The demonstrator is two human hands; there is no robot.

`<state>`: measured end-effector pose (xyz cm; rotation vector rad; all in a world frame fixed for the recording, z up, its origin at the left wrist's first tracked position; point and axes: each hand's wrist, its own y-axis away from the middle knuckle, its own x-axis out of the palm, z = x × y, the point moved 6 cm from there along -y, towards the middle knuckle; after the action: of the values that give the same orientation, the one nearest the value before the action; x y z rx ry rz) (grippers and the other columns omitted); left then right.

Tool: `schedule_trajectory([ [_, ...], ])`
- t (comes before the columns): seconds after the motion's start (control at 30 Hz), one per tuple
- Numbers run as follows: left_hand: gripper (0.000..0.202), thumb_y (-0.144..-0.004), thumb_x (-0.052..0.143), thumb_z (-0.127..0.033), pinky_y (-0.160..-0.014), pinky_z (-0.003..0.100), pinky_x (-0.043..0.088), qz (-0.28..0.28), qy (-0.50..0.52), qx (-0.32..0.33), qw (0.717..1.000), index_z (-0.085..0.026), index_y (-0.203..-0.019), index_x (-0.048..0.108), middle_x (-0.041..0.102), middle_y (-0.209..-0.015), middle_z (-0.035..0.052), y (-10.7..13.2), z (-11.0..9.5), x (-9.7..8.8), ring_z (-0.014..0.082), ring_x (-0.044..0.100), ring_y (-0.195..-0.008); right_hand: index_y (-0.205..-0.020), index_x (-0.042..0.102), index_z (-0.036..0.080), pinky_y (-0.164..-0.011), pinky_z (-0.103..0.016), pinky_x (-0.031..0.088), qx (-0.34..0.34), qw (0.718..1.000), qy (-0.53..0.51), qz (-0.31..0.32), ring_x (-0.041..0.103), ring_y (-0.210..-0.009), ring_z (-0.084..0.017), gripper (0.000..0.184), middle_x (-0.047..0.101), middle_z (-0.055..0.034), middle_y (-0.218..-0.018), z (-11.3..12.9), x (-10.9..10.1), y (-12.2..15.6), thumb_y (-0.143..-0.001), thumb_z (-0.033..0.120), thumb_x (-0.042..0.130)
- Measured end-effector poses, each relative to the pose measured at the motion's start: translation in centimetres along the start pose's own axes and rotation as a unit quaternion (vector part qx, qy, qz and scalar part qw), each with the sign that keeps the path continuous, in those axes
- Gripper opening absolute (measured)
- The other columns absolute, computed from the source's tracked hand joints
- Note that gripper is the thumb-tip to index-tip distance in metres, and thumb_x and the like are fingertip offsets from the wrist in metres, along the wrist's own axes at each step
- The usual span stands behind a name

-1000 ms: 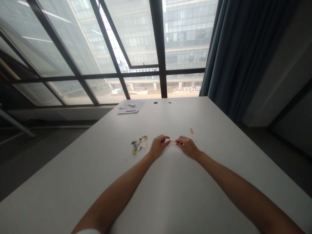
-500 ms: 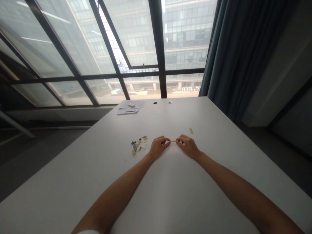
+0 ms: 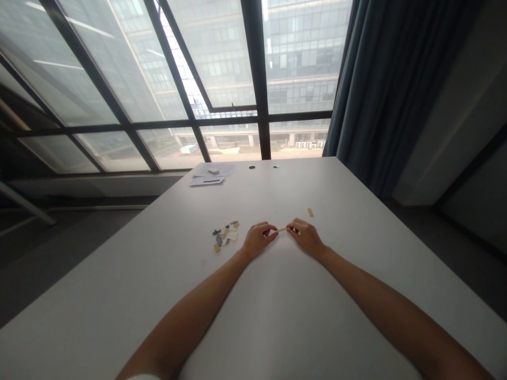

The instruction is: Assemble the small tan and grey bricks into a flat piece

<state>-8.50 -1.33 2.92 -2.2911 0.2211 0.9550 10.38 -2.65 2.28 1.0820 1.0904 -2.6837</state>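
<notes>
A thin tan building-block plate (image 3: 282, 229) spans the gap between my two hands, just above the white table. My left hand (image 3: 258, 237) pinches its left end between thumb and fingers. At the other end my right hand (image 3: 304, 236) has its fingertips closed on the same piece. To the left of my left hand lies a loose pile of small tan, cream and grey building pieces (image 3: 226, 236). A separate tan piece (image 3: 310, 212) rests flat beyond my right hand.
The white table (image 3: 166, 279) extends to the windows. Papers (image 3: 208, 180) with a small white object (image 3: 213, 171) on them lie at the far left. A dark round spot (image 3: 252, 167) and a small black-and-white item (image 3: 276, 167) are near the far edge. A blue curtain (image 3: 368, 105) hangs at right.
The tan plate between my hands has tilted slightly, its right end now higher than its left. My hands have barely moved, and the loose pieces lie as before.
</notes>
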Motion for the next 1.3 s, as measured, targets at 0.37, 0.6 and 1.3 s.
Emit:
schedule_trajectory([
  [0.37, 0.016, -0.088, 0.067, -0.032, -0.060, 0.023, 0.035, 0.015, -0.002, 0.001, 1.000, -0.021, -0.092, 0.077, 0.055, -0.067, -0.0022, -0.06, 0.02, 0.09, 0.0100, 0.048, -0.061, -0.092, 0.070, 0.022, -0.070, -0.026, 0.044, 0.001, 1.000, -0.001, -0.001, 0.057, -0.072, -0.014, 0.011, 0.065, -0.0024, -0.085, 0.19, -0.05, -0.09, -0.094, 0.022, 0.059],
  [0.6, 0.014, -0.088, 0.067, -0.030, -0.061, 0.023, 0.036, 0.008, -0.004, -0.003, 1.000, -0.021, -0.093, 0.076, 0.054, -0.066, -0.0027, -0.04, -0.10, -0.06, 0.0097, 0.047, -0.061, -0.092, 0.070, 0.022, -0.069, -0.025, 0.044, 0.000, 1.000, 0.000, 0.001, 0.056, -0.070, -0.013, 0.012, 0.065, -0.0019, -0.084, -0.06, 0.09, 0.00, -0.095, 0.023, 0.059],
  [1.3, 0.012, -0.087, 0.067, -0.026, -0.061, 0.022, 0.035, -0.007, -0.017, -0.004, 1.000, -0.020, -0.092, 0.076, 0.054, -0.065, -0.0032, -0.08, 0.10, 0.00, 0.0092, 0.047, -0.060, -0.089, 0.071, 0.021, -0.068, -0.023, 0.043, 0.000, 1.000, -0.008, 0.007, 0.055, -0.069, -0.012, 0.009, 0.064, -0.0007, -0.082, 0.28, 0.07, -0.05, -0.090, 0.017, 0.062],
])
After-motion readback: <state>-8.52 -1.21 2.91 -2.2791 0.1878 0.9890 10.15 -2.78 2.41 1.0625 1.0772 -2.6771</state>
